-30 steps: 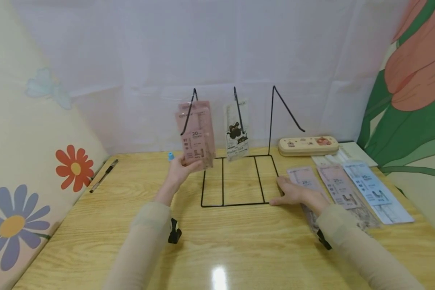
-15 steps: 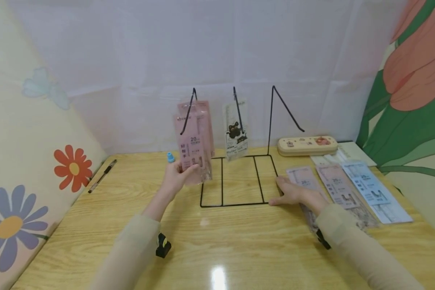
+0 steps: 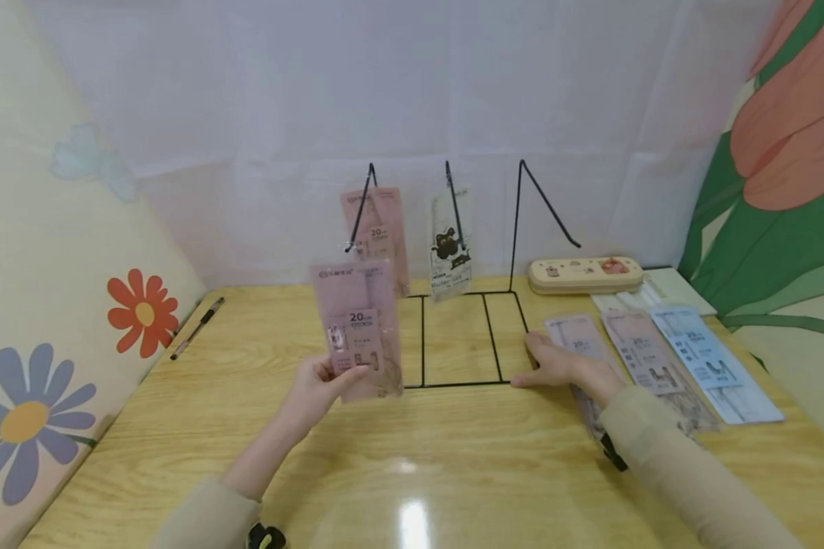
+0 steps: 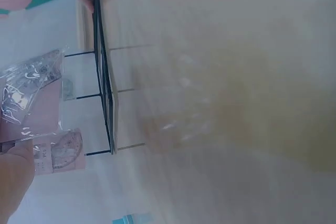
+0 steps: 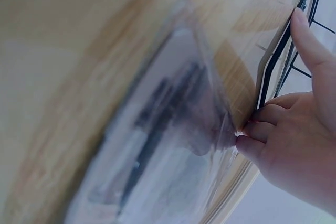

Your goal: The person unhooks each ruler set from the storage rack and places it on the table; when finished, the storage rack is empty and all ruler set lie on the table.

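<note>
A pink ruler-set pack in clear wrapping is pinched at its lower left by my left hand, thumb in front. It stands upright in front of the black wire rack, clear of the left hook. Another pink pack hangs on that hook, partly covered by the held one. From the middle hook hangs a white ruler-set pack with dark cartoon animals. My right hand grips the rack's front right base corner; in the right wrist view its thumb lies on the black wire, fingers curled beside it.
Right of the rack lie a pale pink pack, partly under the right arm, a second pink pack and a blue pack. Behind them sits a cream pencil case. A pen lies at the left edge.
My left hand has drawn the front pink pack off the left hook, toward me and down. The other pink pack stays hanging there. My right hand keeps its place on the rack.
</note>
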Action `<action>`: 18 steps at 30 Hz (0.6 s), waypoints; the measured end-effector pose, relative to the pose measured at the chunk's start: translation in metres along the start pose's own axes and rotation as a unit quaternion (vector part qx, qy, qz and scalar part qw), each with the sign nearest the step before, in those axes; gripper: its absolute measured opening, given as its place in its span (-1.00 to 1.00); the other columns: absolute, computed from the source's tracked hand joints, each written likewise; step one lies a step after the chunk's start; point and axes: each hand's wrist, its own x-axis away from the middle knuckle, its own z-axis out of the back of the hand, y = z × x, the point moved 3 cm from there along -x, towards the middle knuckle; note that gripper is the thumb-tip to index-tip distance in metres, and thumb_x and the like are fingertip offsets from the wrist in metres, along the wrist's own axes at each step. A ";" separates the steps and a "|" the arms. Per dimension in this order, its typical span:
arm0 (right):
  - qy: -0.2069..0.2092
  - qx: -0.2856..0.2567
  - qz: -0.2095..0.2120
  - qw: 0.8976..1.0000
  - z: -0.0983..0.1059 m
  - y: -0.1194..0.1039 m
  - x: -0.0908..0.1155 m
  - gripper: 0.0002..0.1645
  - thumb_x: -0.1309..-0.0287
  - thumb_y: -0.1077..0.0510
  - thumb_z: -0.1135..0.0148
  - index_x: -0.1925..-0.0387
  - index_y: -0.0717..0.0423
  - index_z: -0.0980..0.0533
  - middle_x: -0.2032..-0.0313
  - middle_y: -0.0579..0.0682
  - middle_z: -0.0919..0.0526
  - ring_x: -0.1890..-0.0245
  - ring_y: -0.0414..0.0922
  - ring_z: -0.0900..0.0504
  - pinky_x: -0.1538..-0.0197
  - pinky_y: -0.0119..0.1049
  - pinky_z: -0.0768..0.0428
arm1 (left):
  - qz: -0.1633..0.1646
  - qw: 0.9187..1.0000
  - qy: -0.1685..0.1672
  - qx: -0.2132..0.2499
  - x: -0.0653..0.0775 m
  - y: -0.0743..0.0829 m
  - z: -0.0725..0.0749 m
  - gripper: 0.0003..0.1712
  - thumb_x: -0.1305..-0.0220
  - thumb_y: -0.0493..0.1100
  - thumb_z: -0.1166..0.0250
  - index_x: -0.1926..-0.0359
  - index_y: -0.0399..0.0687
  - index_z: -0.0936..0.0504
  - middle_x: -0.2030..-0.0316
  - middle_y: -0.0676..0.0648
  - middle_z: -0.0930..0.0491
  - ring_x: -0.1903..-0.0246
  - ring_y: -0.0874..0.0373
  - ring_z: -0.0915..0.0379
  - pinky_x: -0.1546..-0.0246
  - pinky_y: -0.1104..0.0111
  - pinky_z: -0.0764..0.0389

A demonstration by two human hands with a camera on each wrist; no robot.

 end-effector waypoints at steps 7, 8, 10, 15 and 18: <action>0.000 0.000 -0.011 1.000 0.000 0.001 -0.001 0.25 -0.14 -0.23 -0.21 -0.40 0.46 0.27 -0.41 0.45 0.26 -0.44 0.29 0.21 -0.46 0.11 0.13 | -0.024 1.000 0.008 -0.004 0.029 0.004 0.011 -0.74 -0.26 -0.29 -0.22 0.16 -0.49 -0.57 0.41 0.35 -0.66 0.38 0.39 -0.60 0.36 0.49 -0.59; -0.001 -0.001 -0.010 1.000 0.000 0.001 -0.001 0.25 -0.15 -0.22 -0.21 -0.40 0.46 0.27 -0.41 0.45 0.26 -0.44 0.29 0.21 -0.46 0.11 0.13 | -0.019 1.000 0.006 -0.002 0.032 0.004 0.013 -0.76 -0.26 -0.28 -0.22 0.16 -0.44 -0.59 0.39 0.34 -0.67 0.36 0.38 -0.61 0.34 0.49 -0.59; -0.002 -0.005 -0.010 1.000 0.001 0.001 -0.001 0.24 -0.15 -0.22 -0.21 -0.41 0.44 0.27 -0.41 0.43 0.26 -0.44 0.28 0.22 -0.46 0.10 0.13 | -0.010 1.000 0.005 0.004 0.036 0.000 0.019 -0.84 -0.29 -0.26 -0.20 0.17 -0.23 -0.64 0.37 0.32 -0.68 0.35 0.38 -0.60 0.34 0.49 -0.58; -0.005 -0.005 -0.008 1.000 0.001 0.002 -0.002 0.23 -0.16 -0.23 -0.19 -0.41 0.43 0.28 -0.42 0.42 0.26 -0.44 0.27 0.22 -0.47 0.10 0.12 | 0.007 0.999 0.040 0.026 0.036 -0.014 0.042 -0.75 -0.37 -0.25 -0.10 0.26 0.21 -0.65 0.40 0.28 -0.68 0.48 0.42 -0.48 0.59 0.52 -0.39; -0.006 -0.005 -0.009 1.000 0.001 0.003 -0.002 0.23 -0.17 -0.23 -0.19 -0.41 0.44 0.28 -0.42 0.43 0.27 -0.44 0.28 0.22 -0.46 0.10 0.12 | 0.050 0.997 0.062 -0.009 0.029 -0.022 0.057 -0.81 -0.38 -0.14 -0.10 0.10 0.00 -0.61 0.40 0.26 -0.66 0.49 0.41 -0.44 0.60 0.52 -0.40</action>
